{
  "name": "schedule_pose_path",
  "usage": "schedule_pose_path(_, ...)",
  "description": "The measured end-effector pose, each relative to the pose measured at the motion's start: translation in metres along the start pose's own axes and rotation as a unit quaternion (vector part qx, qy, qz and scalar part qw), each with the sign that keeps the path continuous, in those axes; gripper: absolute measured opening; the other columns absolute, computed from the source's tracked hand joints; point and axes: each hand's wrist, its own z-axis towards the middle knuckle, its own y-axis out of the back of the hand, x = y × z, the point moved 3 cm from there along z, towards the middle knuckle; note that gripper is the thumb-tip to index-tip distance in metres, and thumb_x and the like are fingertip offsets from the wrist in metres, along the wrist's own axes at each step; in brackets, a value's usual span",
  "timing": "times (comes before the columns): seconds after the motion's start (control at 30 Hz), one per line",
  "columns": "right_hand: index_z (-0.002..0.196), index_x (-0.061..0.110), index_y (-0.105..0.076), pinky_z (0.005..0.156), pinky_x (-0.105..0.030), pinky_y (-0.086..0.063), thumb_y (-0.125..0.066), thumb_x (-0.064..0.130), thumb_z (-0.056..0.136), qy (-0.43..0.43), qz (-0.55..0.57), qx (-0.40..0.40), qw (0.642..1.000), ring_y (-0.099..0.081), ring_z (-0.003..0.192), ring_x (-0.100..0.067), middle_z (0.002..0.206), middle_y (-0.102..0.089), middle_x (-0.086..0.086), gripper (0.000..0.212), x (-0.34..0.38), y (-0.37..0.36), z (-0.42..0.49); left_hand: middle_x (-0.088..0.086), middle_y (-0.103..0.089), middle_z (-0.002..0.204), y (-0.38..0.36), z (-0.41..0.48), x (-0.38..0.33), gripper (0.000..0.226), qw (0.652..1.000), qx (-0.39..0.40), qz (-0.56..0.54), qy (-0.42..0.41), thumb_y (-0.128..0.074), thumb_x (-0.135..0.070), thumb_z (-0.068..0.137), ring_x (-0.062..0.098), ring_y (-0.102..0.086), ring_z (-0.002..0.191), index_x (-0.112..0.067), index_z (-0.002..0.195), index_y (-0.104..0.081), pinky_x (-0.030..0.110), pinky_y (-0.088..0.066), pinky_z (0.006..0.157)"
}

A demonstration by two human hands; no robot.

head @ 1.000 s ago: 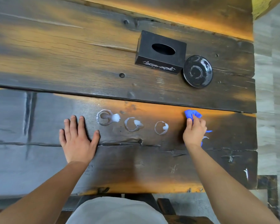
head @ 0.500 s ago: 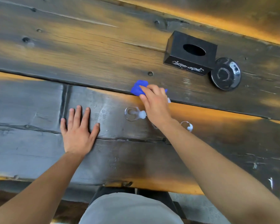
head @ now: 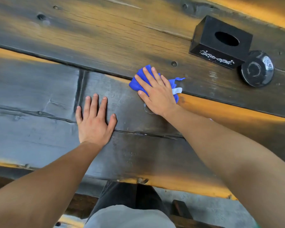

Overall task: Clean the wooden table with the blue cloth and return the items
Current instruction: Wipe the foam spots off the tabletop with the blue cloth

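Observation:
My right hand (head: 156, 92) presses flat on the blue cloth (head: 136, 83), which lies bunched on the dark wooden table (head: 39, 96) at the seam between two planks. A white tag sticks out of the cloth at its right. A trace of a white ring mark (head: 146, 110) shows under my right wrist; the other marks are hidden by hand and arm. Flat on the table to the left lies my left hand (head: 94, 119), fingers spread, holding nothing.
A black tissue box (head: 219, 41) with an oval slot stands at the far right of the table. Beside it, touching its right corner, is a round black dish (head: 257, 68). The table's near edge runs along the bottom, with a bench and floor below.
My right hand has swept the blue cloth from the right end of the row of white marks leftward across them. The left hand has stayed flat in place. The view has shifted.

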Motion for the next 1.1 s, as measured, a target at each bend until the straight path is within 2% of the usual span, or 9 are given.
schedule_pose_path(0.67, 0.16, 0.033, -0.024, 0.125, -0.041, -0.016, -0.035, 0.046, 0.106, 0.073, -0.025, 0.054, 0.996, -0.014, 0.157, -0.019, 0.169, -0.019, 0.006, 0.056, 0.082, -0.052, -0.197, 0.006, -0.021, 0.175, 0.003, -0.001, 0.0, 0.064, 1.0, -0.009, -0.014, -0.02, -0.032, -0.05, 0.103, 0.027, -0.01, 0.163, -0.028, 0.164, -0.029, 0.057, -0.004, 0.129)
schedule_pose_path(0.77, 0.157, 0.034, -0.03, 0.123, -0.038, -0.017, -0.034, 0.044, 0.105, 0.089, -0.009, 0.058, 0.994, -0.019, 0.156, -0.016, 0.168, -0.024, 0.007, 0.053, 0.094, -0.064, -0.232, 0.006, -0.021, 0.175, 0.003, -0.002, 0.0, 0.065, 1.0, -0.01, -0.014, -0.021, -0.031, -0.051, 0.103, 0.027, -0.009, 0.163, -0.028, 0.164, -0.029, 0.057, -0.004, 0.129)
schedule_pose_path(0.87, 0.15, 0.036, -0.043, 0.118, -0.035, -0.025, -0.039, 0.042, 0.104, 0.079, 0.058, 0.068, 0.993, -0.023, 0.153, -0.01, 0.163, -0.035, 0.011, 0.046, 0.106, -0.069, -0.269, 0.005, -0.019, 0.175, 0.003, -0.002, 0.001, 0.066, 1.0, -0.006, -0.015, -0.022, -0.03, -0.053, 0.103, 0.026, -0.008, 0.163, -0.029, 0.164, -0.028, 0.056, -0.003, 0.13)
schedule_pose_path(0.93, 0.146, 0.035, -0.049, 0.116, -0.033, -0.029, -0.035, 0.044, 0.107, 0.059, 0.155, 0.085, 0.982, -0.02, 0.153, -0.004, 0.161, -0.037, 0.015, 0.043, 0.11, -0.068, -0.288, 0.004, -0.018, 0.176, 0.002, -0.002, 0.001, 0.067, 1.0, -0.003, -0.013, -0.022, -0.029, -0.055, 0.103, 0.025, -0.006, 0.163, -0.029, 0.165, -0.027, 0.056, -0.002, 0.13)
schedule_pose_path(1.0, 0.147, 0.035, -0.049, 0.12, -0.035, -0.029, -0.031, 0.046, 0.108, 0.0, 0.299, 0.103, 0.949, -0.019, 0.153, 0.0, 0.16, -0.037, 0.019, 0.044, 0.108, -0.061, -0.302, 0.004, -0.017, 0.176, 0.002, -0.003, 0.001, 0.068, 1.0, 0.0, -0.012, -0.022, -0.028, -0.056, 0.102, 0.025, -0.005, 0.163, -0.029, 0.165, -0.026, 0.056, -0.002, 0.13)
schedule_pose_path(1.1, 0.144, 0.041, -0.048, 0.125, -0.038, -0.025, -0.043, 0.03, 0.107, -0.106, 0.451, 0.081, 0.882, -0.025, 0.15, 0.003, 0.156, -0.041, 0.024, 0.039, 0.1, -0.036, -0.31, 0.005, -0.016, 0.176, 0.002, -0.004, 0.001, 0.068, 1.0, -0.001, -0.003, -0.026, -0.026, -0.056, 0.103, 0.025, -0.005, 0.164, -0.028, 0.165, -0.024, 0.056, -0.002, 0.13)
